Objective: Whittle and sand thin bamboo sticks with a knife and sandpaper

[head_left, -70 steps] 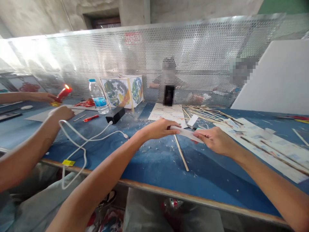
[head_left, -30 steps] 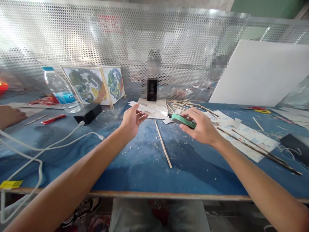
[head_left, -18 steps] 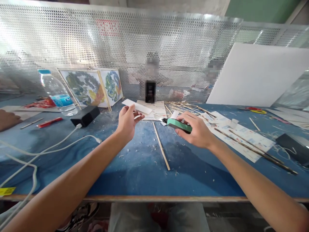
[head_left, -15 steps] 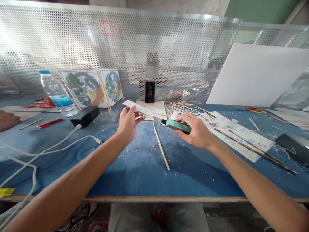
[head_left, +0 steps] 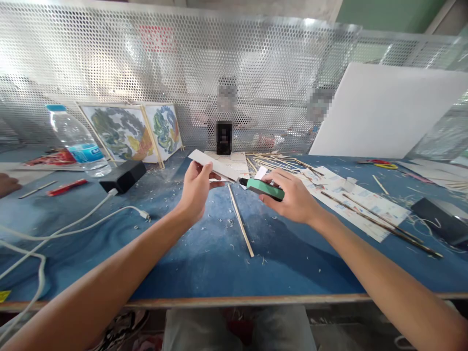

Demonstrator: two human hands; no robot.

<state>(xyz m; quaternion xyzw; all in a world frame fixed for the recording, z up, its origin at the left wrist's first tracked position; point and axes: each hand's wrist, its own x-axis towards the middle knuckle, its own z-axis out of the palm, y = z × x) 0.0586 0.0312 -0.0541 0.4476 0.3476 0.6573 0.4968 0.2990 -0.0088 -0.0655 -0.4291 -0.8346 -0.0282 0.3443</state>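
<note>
Hands (head_left: pixel 194 189) closed around strip (head_left: pixel 214 166), knife (head_left: pixel 265 189).

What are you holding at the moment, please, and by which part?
The left hand grips a white strip near its middle; the right hand holds a green-handled cutter by its handle.

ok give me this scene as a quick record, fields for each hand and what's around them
left hand: holding a white strip
right hand: holding a green cutter, front end near the strip; contact unclear
surface: blue table
between forearms: pale wooden stick
left side: bottle, black box
right side: printed sheet, dark sticks across it
back: perforated metal screen
</note>
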